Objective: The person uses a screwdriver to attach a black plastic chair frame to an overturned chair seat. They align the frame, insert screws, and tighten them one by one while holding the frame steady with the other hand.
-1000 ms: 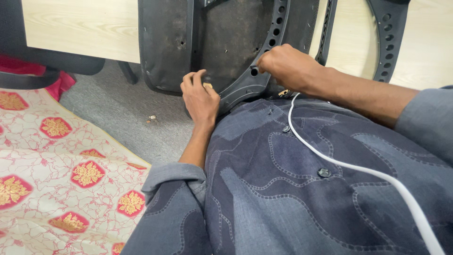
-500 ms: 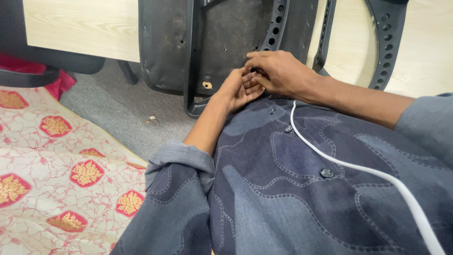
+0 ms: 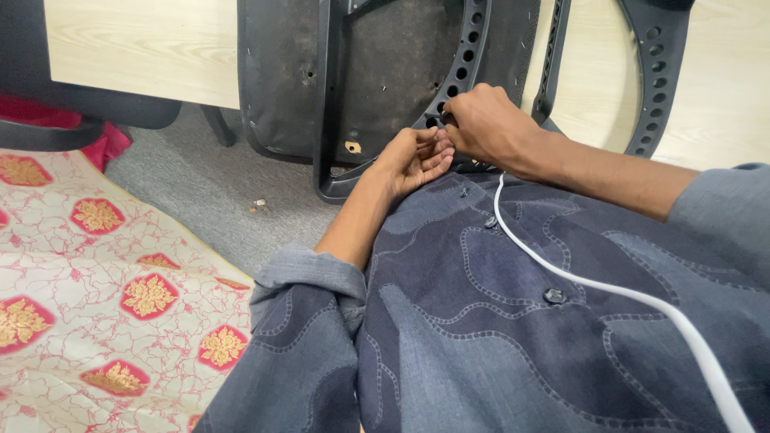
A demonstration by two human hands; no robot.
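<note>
Grey carpet (image 3: 200, 192) meets patterned mat (image 3: 96, 273); pale wooden panel (image 3: 136, 48) behind.

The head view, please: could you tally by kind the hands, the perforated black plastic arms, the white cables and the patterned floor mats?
Hands: 2 (left hand, right hand)
Perforated black plastic arms: 2 (near arm, far arm)
White cable: 1
Patterned floor mat: 1
Total: 6

Black chair frame (image 3: 333, 96) — red-and-gold patterned mat (image 3: 104, 273)
</note>
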